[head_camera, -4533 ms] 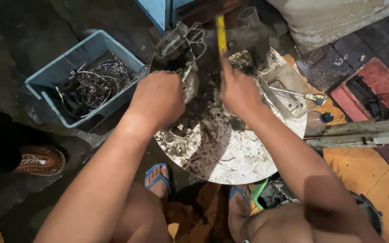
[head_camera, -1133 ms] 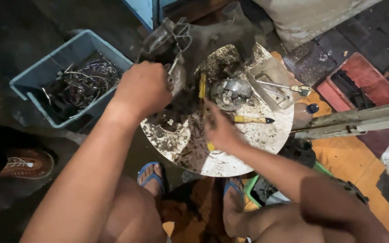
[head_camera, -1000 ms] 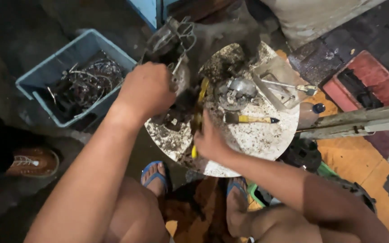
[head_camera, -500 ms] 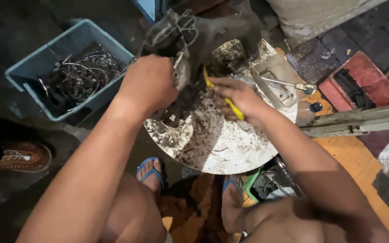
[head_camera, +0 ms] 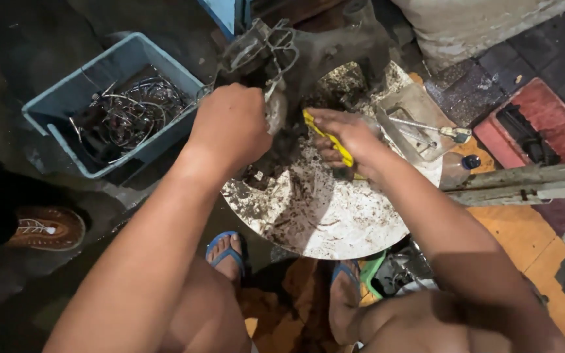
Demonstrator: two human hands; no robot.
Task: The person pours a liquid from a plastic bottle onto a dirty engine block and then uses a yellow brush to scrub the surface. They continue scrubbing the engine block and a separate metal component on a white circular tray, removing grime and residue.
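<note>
My left hand (head_camera: pixel 233 127) is closed around a grimy metal machine part (head_camera: pixel 276 114) that stands at the far left of a dirty round white table (head_camera: pixel 335 216). A wire cage piece (head_camera: pixel 263 49) sticks up behind it. My right hand (head_camera: pixel 348 137) grips a yellow-handled tool (head_camera: pixel 328 137), its tip pointed at the part just right of my left hand. The tool's working end is hidden in the dark grime.
A blue plastic bin (head_camera: pixel 73 98) of tangled wires sits on the floor at left. A metal tray (head_camera: pixel 420 117) with a tool lies at the table's right, next to a bottle (head_camera: pixel 459 170) and a red tray (head_camera: pixel 537 131). Another person's shoe (head_camera: pixel 44 229) is at far left.
My right hand picked the yellow-handled tool up from the table's near side and brought it up to the part. My left hand has kept its grip.
</note>
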